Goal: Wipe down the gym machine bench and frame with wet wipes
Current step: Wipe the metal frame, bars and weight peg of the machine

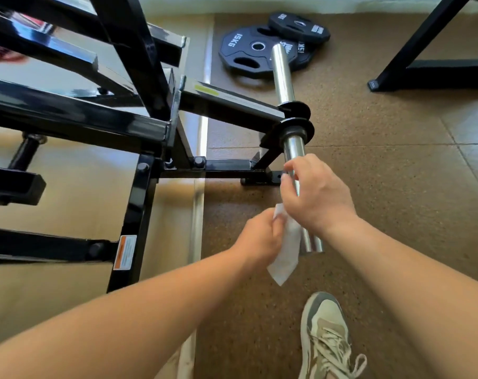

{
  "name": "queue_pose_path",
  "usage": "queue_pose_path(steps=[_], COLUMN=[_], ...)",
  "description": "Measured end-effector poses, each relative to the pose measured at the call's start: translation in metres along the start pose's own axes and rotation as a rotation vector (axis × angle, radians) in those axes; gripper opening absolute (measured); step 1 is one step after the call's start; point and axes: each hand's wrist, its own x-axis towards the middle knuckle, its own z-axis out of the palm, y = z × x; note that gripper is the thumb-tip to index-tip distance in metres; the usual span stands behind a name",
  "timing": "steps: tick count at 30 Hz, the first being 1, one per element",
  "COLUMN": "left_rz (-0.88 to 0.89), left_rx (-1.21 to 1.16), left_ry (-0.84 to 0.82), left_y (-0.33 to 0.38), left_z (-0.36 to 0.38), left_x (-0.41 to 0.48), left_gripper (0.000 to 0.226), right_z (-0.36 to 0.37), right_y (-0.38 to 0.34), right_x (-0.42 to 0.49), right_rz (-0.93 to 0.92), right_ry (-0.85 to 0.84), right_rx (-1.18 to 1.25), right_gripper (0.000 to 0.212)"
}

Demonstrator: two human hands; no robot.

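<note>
The crumpled white wet wipe (pixel 285 250) hangs as a long folded strip just left of the polished chrome weight peg (pixel 294 149), its upper corner poking up between the two hands and its lower end dangling free above the floor. The left hand (pixel 259 236) pinches the wipe near its top, fingers curled in on the cloth. The right hand (pixel 317 195) lies just above and to the right of it, wrapped over the peg's middle, fingertips showing on the peg's left side. The wipe seems to lie against the peg below that hand, though the contact is hard to make out.

The peg juts towards the camera from a black collar on the black steel frame (pixel 139 214) of the gym machine; a second chrome peg (pixel 281 75) points away from the same arm. An orange and white warning label (pixel 125 252) sits on the frame's upright leg. Beyond, black 15 kg weight plates (pixel 248 50) lie stacked on the brown speckled rubber floor (pixel 396 173). A grey and cream laced sneaker (pixel 325 335) stands below the hands, and another black stand (pixel 423 67) occupies the upper right corner.
</note>
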Motion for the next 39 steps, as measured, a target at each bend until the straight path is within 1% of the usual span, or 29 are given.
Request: queue_pose_path(steps=[1, 2, 5, 6, 7, 8, 9, 12, 15, 16, 18, 20, 21, 22, 24, 26, 28, 30, 32, 34, 35, 37, 39], left_rz=[-0.020, -0.044, -0.070, -0.060, -0.053, -0.055, -0.067, -0.157, -0.255, -0.284, -0.323, -0.343, -0.344, -0.344, -0.339, -0.318, -0.321, -0.326, -0.346, -0.357, -0.372, -0.407, -0.388], left_rx=[0.007, 0.010, 0.005, 0.002, -0.008, -0.035, -0.069, -0.070, -0.079, -0.104, -0.191, -0.238, -0.254, -0.269, -0.305, -0.394, -0.468, -0.423, -0.345, -0.360, -0.374, -0.321, -0.207], left_ry=[0.022, 0.042, 0.063, 0.069, 0.079, 0.089, 0.100, 0.175, 0.255, 0.259, 0.251, 0.260, 0.266, 0.266, 0.261, 0.260, 0.250, 0.285, 0.389, 0.457, 0.484, 0.563, 0.635], left_y=[-0.006, -0.012, -0.030, -0.037, -0.045, -0.053, -0.061, -0.092, -0.115, -0.122, -0.129, -0.131, -0.131, -0.134, -0.137, -0.143, -0.154, -0.171, -0.193, -0.213, -0.223, -0.238, -0.249], left_z=[-0.016, -0.032, -0.075, -0.087, -0.100, -0.111, -0.122, -0.148, -0.173, -0.181, -0.200, -0.215, -0.221, -0.226, -0.231, -0.233, -0.233, -0.229, -0.223, -0.214, -0.209, -0.203, -0.203], left_x=[-0.006, -0.012, -0.040, -0.050, -0.061, -0.071, -0.082, -0.109, -0.136, -0.143, -0.156, -0.166, -0.169, -0.169, -0.167, -0.164, -0.160, -0.157, -0.157, -0.161, -0.162, -0.162, -0.162], left_gripper=[0.033, 0.035, 0.033, 0.031, 0.028, 0.026, 0.023, 0.016, 0.027, 0.028, 0.029, 0.027, 0.027, 0.029, 0.037, 0.047, 0.051, 0.036, 0.020, 0.015, 0.014, 0.014, 0.014], right_z=[0.001, 0.006, 0.031, 0.041, 0.050, 0.060, 0.070, 0.096, 0.108, 0.112, 0.117, 0.119, 0.120, 0.121, 0.122, 0.129, 0.139, 0.149, 0.158, 0.169, 0.176, 0.194, 0.216], right_y=[-0.013, -0.026, -0.067, -0.079, -0.092, -0.104, -0.116, -0.148, -0.182, -0.191, -0.210, -0.227, -0.234, -0.239, -0.245, -0.244, -0.240, -0.243, -0.250, -0.258, -0.261, -0.264, -0.266], right_x=[0.000, 0.000, -0.003, -0.006, -0.011, -0.016, -0.020, -0.033, -0.047, -0.050, -0.052, -0.051, -0.050, -0.051, -0.055, -0.062, -0.063, -0.058, -0.052, -0.047, -0.046, -0.042, -0.034], right_rz=[-0.025, 0.004, 0.210, 0.265, 0.307, 0.327, 0.330, 0.329, 0.347, 0.398, 0.579, 0.813, 0.881, 0.876, 0.708, 0.520, 0.451, 0.462, 0.441, 0.371, 0.326, 0.220, 0.113], right_ry=[-0.061, -0.165, -0.553, -0.656, -0.736, -0.778, -0.782, -0.681, -0.653, -0.640, -0.565, -0.435, -0.375, -0.341, -0.289, -0.250, -0.274, -0.376, -0.469, -0.549, -0.595, -0.662, -0.644], right_rx=[0.052, 0.126, 0.414, 0.495, 0.563, 0.616, 0.650, 0.666, 0.661, 0.704, 0.855, 1.057, 1.111, 1.099, 0.944, 0.785, 0.709, 0.708, 0.708, 0.646, 0.591, 0.485, 0.414], right_gripper=[0.021, 0.020, 0.029, 0.030, 0.029, 0.028, 0.029, 0.026, 0.026, 0.028, 0.027, 0.025, 0.024, 0.021, 0.015, 0.018, 0.020, 0.019, 0.014, 0.011, 0.014, 0.025, 0.034])
